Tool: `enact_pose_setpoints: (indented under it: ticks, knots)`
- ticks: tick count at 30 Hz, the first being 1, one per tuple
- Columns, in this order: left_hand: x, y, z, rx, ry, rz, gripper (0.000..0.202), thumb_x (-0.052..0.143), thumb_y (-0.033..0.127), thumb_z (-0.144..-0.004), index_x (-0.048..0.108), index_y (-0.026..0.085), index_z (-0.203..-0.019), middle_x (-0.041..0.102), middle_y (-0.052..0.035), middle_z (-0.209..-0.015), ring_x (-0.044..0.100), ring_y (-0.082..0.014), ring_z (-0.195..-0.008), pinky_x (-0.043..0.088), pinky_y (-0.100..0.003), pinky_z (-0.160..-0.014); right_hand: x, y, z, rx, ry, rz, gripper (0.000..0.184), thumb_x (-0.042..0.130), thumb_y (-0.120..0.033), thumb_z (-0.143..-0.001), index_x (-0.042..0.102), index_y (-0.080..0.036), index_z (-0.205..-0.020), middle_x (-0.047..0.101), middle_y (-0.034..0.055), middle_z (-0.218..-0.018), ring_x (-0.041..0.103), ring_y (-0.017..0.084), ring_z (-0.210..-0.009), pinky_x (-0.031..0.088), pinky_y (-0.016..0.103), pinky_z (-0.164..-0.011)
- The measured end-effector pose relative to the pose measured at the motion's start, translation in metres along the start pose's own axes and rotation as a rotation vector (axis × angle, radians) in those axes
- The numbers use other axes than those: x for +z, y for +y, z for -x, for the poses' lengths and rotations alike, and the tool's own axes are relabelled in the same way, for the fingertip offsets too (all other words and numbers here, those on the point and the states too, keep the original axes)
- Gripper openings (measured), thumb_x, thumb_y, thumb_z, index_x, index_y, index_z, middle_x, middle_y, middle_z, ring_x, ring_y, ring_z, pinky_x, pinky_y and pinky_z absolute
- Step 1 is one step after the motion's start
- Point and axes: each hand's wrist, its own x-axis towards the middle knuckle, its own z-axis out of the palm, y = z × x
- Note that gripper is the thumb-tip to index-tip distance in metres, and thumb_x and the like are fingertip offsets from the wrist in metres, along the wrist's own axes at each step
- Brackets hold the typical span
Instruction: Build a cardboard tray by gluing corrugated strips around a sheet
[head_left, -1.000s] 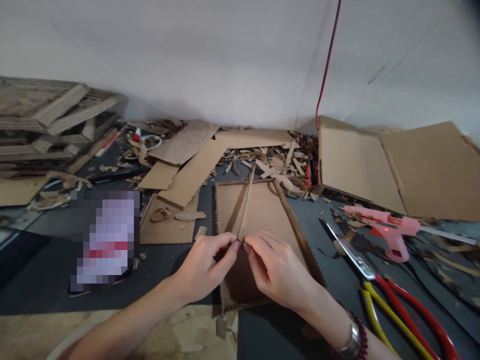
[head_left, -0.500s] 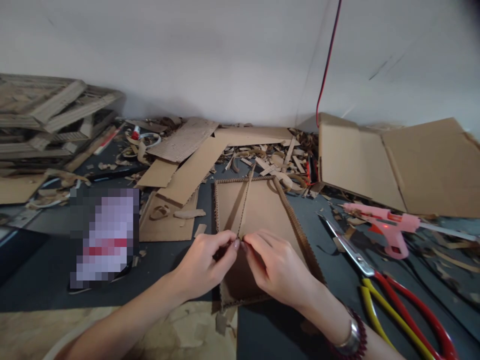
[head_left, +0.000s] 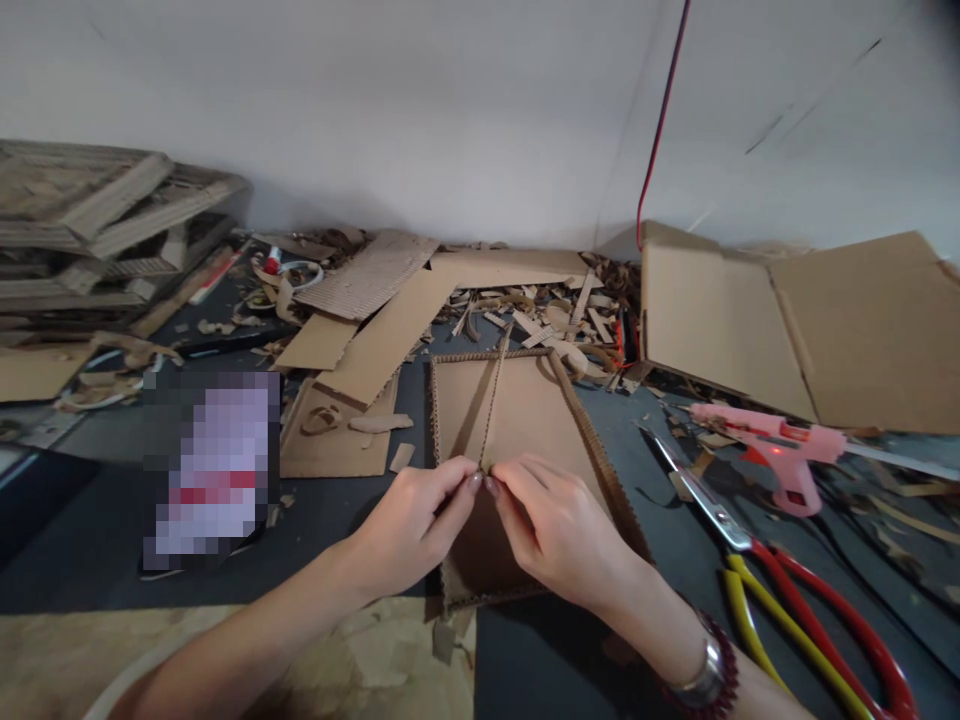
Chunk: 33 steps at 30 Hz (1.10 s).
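A thin corrugated cardboard strip (head_left: 494,400) is pinched near its close end between the fingertips of my left hand (head_left: 420,520) and my right hand (head_left: 559,525). Both hands are closed, their fingertips almost touching. The strip points away from me, over a shallow cardboard tray (head_left: 525,395) with low corrugated walls. My right forearm crosses the tray's near right part, and my left hand covers some of its left wall. A bead bracelet and a silver bangle circle my right wrist.
Scissors (head_left: 739,545) with red and yellow handles and a pink glue gun (head_left: 787,450) lie on the right. Behind them stands a folded cardboard sheet (head_left: 720,310). Cardboard pieces (head_left: 390,345) and scraps lie beyond the tray. A blurred-out purple object (head_left: 217,460) and stacked cardboard frames (head_left: 112,230) are left.
Both hands keep their pinch on the strip with hardly any movement. The whole view has shifted very slightly.
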Motion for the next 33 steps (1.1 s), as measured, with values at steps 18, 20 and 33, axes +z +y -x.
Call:
enact_pose_setpoints:
  ticks: [18,20,33]
  knots:
    - [0.0017,-0.0034,0.0007,0.072,0.01,-0.02,0.018,0.041,0.014,-0.082,0.041,0.018,-0.064,0.029,0.0081,-0.053,0.028,-0.006,-0.047,0.025,-0.017,-0.046,0.0036,0.0001,0.004,-0.024,-0.048,0.086,0.028,0.032,-0.011,-0.085,0.049,-0.015,-0.063,0.05,0.0027,-0.054,0.045,0.014,-0.05,0.032,0.026,-0.047]
    - [0.002,-0.0037,0.0014,0.071,0.006,-0.03,0.018,0.042,0.013,-0.081,0.041,0.018,-0.064,0.03,0.0081,-0.053,0.028,-0.006,-0.047,0.025,-0.017,-0.046,0.0041,-0.0001,0.0036,-0.023,-0.05,0.091,0.027,0.032,-0.011,-0.085,0.049,-0.016,-0.064,0.05,0.0024,-0.054,0.046,0.014,-0.05,0.032,0.026,-0.047]
    - [0.0036,-0.0026,0.0002,0.121,0.055,-0.065,0.019,0.04,0.014,-0.082,0.044,0.017,-0.064,0.032,0.0068,-0.053,0.031,-0.0067,-0.047,0.027,-0.019,-0.046,0.0004,-0.0009,0.0035,0.049,0.01,0.057,0.023,0.037,-0.014,-0.082,0.046,-0.018,-0.06,0.049,0.0001,-0.051,0.044,0.012,-0.046,0.031,0.023,-0.046]
